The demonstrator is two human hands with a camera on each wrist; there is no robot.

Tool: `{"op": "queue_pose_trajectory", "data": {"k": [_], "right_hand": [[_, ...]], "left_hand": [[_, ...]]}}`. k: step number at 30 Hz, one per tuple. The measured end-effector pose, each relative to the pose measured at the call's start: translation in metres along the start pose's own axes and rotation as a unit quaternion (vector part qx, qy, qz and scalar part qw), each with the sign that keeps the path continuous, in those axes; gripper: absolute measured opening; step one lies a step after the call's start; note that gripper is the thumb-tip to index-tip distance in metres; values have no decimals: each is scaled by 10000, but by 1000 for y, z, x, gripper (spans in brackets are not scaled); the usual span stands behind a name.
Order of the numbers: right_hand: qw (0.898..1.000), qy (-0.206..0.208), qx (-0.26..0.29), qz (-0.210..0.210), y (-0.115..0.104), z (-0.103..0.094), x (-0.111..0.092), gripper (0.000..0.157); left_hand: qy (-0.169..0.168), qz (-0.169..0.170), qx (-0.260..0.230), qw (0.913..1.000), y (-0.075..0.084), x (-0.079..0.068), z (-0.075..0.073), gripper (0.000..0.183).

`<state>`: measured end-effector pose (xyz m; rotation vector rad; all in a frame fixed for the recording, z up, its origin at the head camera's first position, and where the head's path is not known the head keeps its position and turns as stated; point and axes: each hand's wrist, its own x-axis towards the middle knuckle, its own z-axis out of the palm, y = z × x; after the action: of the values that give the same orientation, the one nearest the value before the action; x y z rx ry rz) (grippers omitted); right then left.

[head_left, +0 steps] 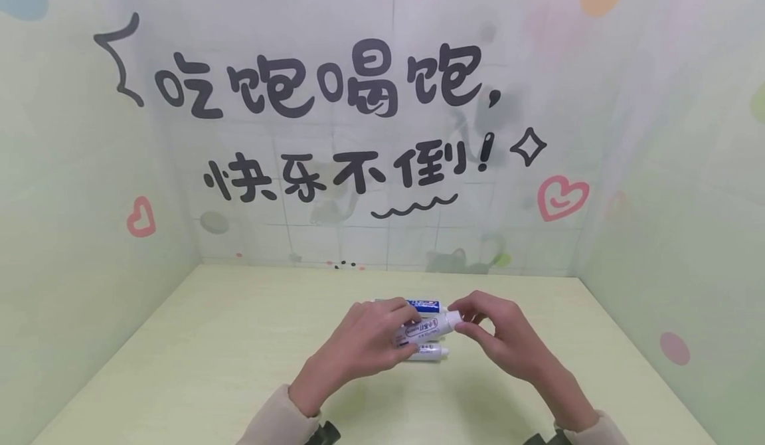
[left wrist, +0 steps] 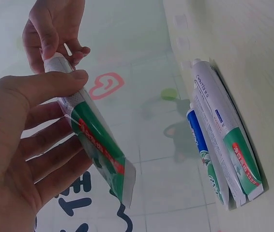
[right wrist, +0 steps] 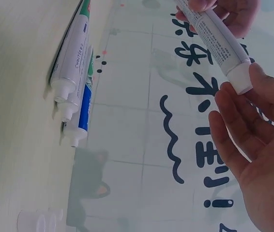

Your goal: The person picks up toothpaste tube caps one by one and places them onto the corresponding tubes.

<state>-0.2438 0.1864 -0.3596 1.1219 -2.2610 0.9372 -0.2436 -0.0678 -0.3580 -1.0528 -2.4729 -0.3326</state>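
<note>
My left hand (head_left: 364,342) grips a white and green toothpaste tube (head_left: 425,329) between thumb and fingers, above the table. At the tube's right end, the thumb and fingers of my right hand (head_left: 508,335) pinch its white cap (right wrist: 239,78). Three more toothpaste tubes lie side by side below, partly covered by the left hand in the head view. Nearest of them is a white and green tube (left wrist: 224,111); at the far side lies one with a blue band (head_left: 425,307). The lying tubes show bare narrow nozzles.
Several white caps (right wrist: 32,221) stand on the pale table (head_left: 197,352), to the right of the lying tubes. A printed backdrop (head_left: 358,6) with dark lettering rises behind the table, and pale side walls (head_left: 681,199) flank it.
</note>
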Motion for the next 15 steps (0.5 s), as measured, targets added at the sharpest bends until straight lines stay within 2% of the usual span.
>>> {"op": "queue_pose_trajectory", "data": {"k": [7, 11, 15], "right_hand": [[9992, -178, -275, -229, 3, -2, -3, 23], [9972, -160, -652, -333, 0, -3, -4, 23], [9951, -119, -899, -398, -3, -3, -3, 22]], "left_hand": [[-142, 31, -24, 9999, 0, -1, 1, 31], [-265, -23, -291, 9992, -1, -1, 4, 32], [-226, -118, -470, 9986, 0, 0, 6, 34]]}}
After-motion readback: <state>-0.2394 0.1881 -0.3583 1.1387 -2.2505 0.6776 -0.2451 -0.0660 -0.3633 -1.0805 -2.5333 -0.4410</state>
